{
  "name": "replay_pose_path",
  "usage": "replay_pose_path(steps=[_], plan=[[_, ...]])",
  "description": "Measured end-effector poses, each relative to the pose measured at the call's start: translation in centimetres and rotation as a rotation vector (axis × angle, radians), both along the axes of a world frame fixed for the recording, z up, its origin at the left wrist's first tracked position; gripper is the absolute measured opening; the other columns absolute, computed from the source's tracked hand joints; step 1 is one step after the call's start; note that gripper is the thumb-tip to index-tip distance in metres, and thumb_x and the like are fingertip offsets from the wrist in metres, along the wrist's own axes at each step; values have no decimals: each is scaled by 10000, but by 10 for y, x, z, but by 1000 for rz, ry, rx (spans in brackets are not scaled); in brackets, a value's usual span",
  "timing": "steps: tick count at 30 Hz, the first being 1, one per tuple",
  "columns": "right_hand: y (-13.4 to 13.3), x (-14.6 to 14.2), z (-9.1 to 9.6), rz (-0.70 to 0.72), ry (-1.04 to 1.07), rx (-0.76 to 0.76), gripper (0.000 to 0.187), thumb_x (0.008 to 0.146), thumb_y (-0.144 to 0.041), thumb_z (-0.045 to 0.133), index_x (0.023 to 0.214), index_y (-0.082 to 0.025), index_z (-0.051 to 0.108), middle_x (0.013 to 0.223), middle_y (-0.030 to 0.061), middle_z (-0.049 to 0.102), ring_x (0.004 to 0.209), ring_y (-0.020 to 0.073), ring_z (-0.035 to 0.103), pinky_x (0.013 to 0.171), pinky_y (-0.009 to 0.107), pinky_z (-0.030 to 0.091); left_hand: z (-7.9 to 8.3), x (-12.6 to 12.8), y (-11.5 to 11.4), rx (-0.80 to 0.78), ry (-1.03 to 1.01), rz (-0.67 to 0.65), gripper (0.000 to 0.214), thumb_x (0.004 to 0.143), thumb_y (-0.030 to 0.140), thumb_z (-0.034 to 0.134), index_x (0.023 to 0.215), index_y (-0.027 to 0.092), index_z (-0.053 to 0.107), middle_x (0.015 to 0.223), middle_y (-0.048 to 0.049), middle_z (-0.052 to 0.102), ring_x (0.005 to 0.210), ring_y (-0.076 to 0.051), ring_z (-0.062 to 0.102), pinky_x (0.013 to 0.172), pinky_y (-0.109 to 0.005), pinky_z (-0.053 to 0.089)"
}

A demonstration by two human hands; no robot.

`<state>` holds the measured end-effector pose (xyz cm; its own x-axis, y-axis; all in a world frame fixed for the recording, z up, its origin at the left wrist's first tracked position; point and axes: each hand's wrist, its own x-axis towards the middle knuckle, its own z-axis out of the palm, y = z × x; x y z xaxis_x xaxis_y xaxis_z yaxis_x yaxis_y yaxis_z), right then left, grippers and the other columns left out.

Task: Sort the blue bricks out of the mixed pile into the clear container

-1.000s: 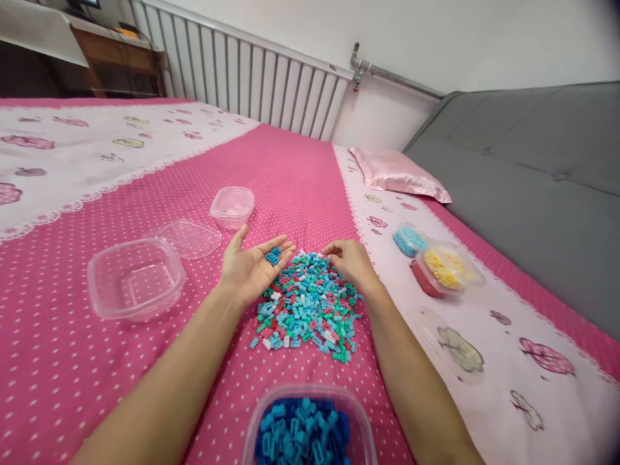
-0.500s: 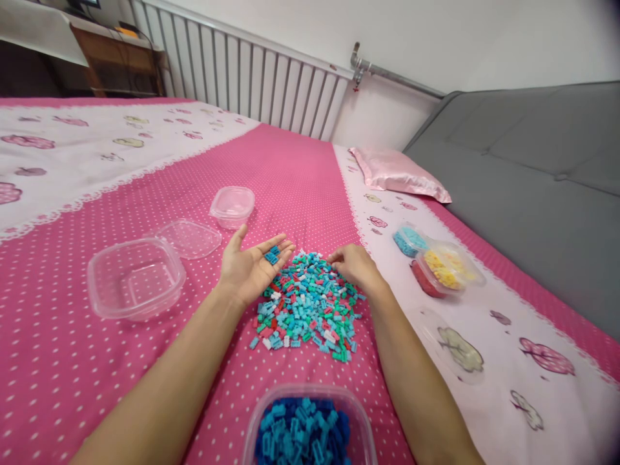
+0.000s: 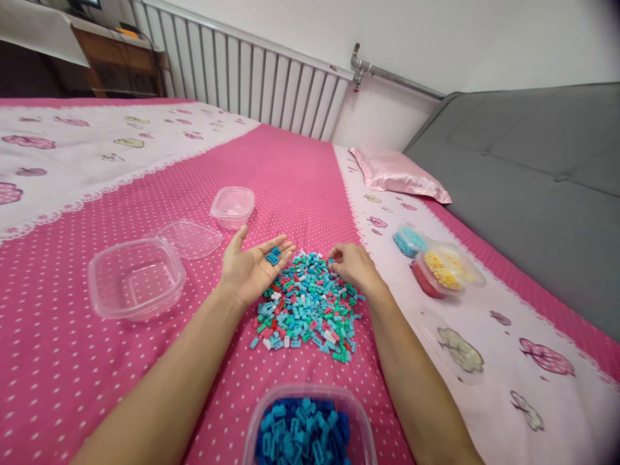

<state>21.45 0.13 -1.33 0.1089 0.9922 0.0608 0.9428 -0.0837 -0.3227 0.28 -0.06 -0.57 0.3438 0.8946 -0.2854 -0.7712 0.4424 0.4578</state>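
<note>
**Head view: sorting small bricks on the bed**

Head camera, nearest first: a clear tub (image 3: 310,423) sits at the bottom edge between my forearms, holding dark blue and lighter blue bricks; its near side is cut off by the frame. Just beyond it lies the loose pile of bricks (image 3: 305,307) on the pink dotted bedspread (image 3: 72,361), mostly teal and light blue with some red, pink and white mixed in.

My left hand (image 3: 252,268) rests palm up at the pile's left edge, fingers spread flat, with a few blue bricks (image 3: 272,256) lying on the fingers. My right hand (image 3: 353,266) is palm down on the pile's far right corner, fingers curled in on the bricks; whether it has pinched one I cannot tell.

To the left stands a large empty clear tub (image 3: 135,279), a loose clear lid (image 3: 191,237) touching its far corner, and a small empty tub (image 3: 232,206) further back. To the right, on the pale printed strip, a tub of yellow bricks (image 3: 445,268) sits on a red-filled one, with a tub of light blue bricks (image 3: 408,240) just behind; another clear lid (image 3: 453,345) lies nearer me, hard to make out.

Further off are a pink pillow (image 3: 397,174), a grey sofa back (image 3: 533,187), a white radiator (image 3: 252,81) and a wooden desk (image 3: 116,58) in the far corner.
</note>
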Motion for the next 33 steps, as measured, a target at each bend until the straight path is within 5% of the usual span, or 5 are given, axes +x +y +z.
replay_pose_path(steps=[3,9,16,23,33], plan=[[1,-2,3,49,138,129,173,721,-172,646,891,-191,672,845,18,696,786,135,632,708,219,457,0,1,-1,4,5,-21,686,859,505,359,1271,-37,439,1017,-250,619,965,-286,638,764,-338,565],[-5,-17,13,359,425,310,162,741,-162,619,899,-169,655,842,13,688,753,115,629,736,230,485,0,3,-3,47,6,-138,751,856,520,362,1286,-95,389,982,-255,614,963,-294,634,838,-354,534],[-13,-34,18,542,444,374,222,770,-201,620,988,-185,651,941,27,682,848,124,619,786,257,487,-3,7,-4,49,-90,-311,738,863,563,337,1293,-34,399,995,-236,626,975,-294,636,865,-376,519],[0,-18,3,272,480,321,220,761,-97,566,953,-158,656,884,34,695,787,121,641,744,237,502,-2,4,-3,35,-47,-250,794,854,552,354,1328,-85,332,1072,-281,592,1040,-308,609,869,-361,519],[5,-10,-13,94,107,29,262,723,-21,525,828,-186,698,812,25,705,779,145,648,707,222,481,-2,2,-2,63,12,-152,746,868,525,341,1295,-86,382,1003,-255,624,979,-286,627,866,-359,522]])
